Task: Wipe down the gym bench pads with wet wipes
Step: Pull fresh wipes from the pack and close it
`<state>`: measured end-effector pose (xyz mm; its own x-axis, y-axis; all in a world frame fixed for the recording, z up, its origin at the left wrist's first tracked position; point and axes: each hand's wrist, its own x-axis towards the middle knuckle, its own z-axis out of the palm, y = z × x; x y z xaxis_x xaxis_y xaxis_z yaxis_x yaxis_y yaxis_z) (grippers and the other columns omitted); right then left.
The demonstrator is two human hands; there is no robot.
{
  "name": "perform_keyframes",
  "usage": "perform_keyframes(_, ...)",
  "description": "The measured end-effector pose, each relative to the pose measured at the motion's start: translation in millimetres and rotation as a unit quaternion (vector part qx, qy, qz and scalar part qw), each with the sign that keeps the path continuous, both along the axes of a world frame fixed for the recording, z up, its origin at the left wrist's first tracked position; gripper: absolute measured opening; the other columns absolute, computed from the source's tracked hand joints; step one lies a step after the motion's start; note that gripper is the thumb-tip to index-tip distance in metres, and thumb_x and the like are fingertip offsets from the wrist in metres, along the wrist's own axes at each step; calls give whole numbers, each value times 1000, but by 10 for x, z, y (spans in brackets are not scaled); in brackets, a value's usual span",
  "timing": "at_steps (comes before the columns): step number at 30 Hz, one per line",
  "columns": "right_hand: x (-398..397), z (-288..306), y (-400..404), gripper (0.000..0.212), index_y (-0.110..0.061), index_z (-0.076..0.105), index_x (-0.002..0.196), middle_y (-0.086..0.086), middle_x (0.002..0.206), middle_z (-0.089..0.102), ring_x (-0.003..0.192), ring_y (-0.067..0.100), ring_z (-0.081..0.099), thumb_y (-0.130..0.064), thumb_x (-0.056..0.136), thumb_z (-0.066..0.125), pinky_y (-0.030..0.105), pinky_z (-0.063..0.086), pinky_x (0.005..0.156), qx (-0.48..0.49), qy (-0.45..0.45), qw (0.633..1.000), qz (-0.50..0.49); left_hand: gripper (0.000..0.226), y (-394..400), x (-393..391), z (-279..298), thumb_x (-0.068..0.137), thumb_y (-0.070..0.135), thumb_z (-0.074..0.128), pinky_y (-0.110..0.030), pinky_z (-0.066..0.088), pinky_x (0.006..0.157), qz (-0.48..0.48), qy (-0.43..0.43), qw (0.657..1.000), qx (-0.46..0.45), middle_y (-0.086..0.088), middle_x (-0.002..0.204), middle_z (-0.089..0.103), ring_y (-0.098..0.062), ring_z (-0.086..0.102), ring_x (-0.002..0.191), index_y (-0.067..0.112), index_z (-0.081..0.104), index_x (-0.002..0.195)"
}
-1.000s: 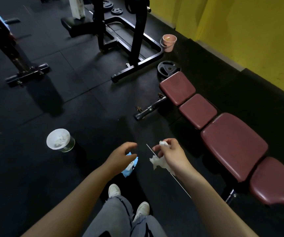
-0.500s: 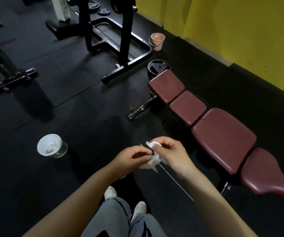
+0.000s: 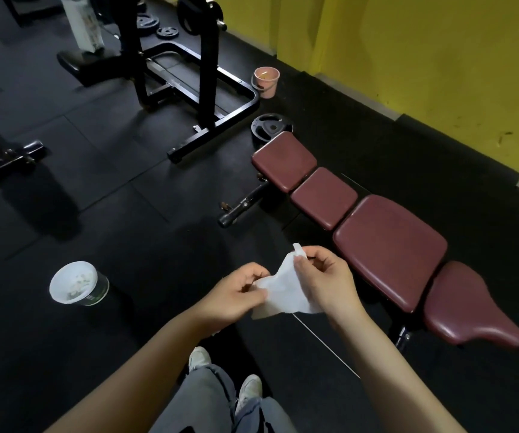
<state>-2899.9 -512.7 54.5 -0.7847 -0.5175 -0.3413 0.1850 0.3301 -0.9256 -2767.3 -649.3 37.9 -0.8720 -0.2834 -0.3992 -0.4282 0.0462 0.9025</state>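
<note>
Wet wipe (image 3: 286, 292): white, spread between both grips, left hand (image 3: 236, 295) and right hand (image 3: 324, 279) each pinching an edge, just beside the maroon bench pads (image 3: 389, 248).

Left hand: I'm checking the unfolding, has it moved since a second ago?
Yes. The left hand has closed in on the right hand and pinches the wet wipe, toward the bench.
</note>
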Motion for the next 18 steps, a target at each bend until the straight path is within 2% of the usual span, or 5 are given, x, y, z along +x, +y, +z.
perform_keyframes(4,-81,18,145,31,-27,69,98,0,92,75,84,20,72,-52,80,68,40,60,73,56,-96,993,42,20,37,-142,58,97,11,50,-22,50,70,71,10,997,34,0,84,67,-9,62,79,17,69,95)
perform_keyframes(7,-122,80,262,26,-11,69,93,10,91,75,78,23,71,-35,85,73,34,54,66,24,-157,984,82,25,-6,-262,86,102,23,48,-37,55,80,121,9,985,126,-5,92,72,-22,69,88,15,72,99)
perform_keyframes(10,-191,73,309,10,-10,65,80,10,81,72,68,18,65,-17,87,69,28,50,59,17,-133,991,8,37,-112,-412,36,102,39,49,-50,54,96,134,-36,978,157,-12,110,73,-30,70,103,13,67,119)
perform_keyframes(14,-301,4,279,11,-7,65,88,12,84,73,71,19,66,-18,89,67,31,52,63,10,-131,989,-69,51,-179,-646,17,102,49,42,-51,51,99,117,-99,957,246,-16,115,72,-31,69,109,7,64,124)
perform_keyframes(18,-473,-62,179,17,-6,64,96,14,84,71,71,22,64,-22,91,63,33,52,63,-11,-184,977,-108,39,-274,-818,13,97,29,60,-49,54,95,53,-71,950,299,-20,124,66,-33,66,113,7,58,130)
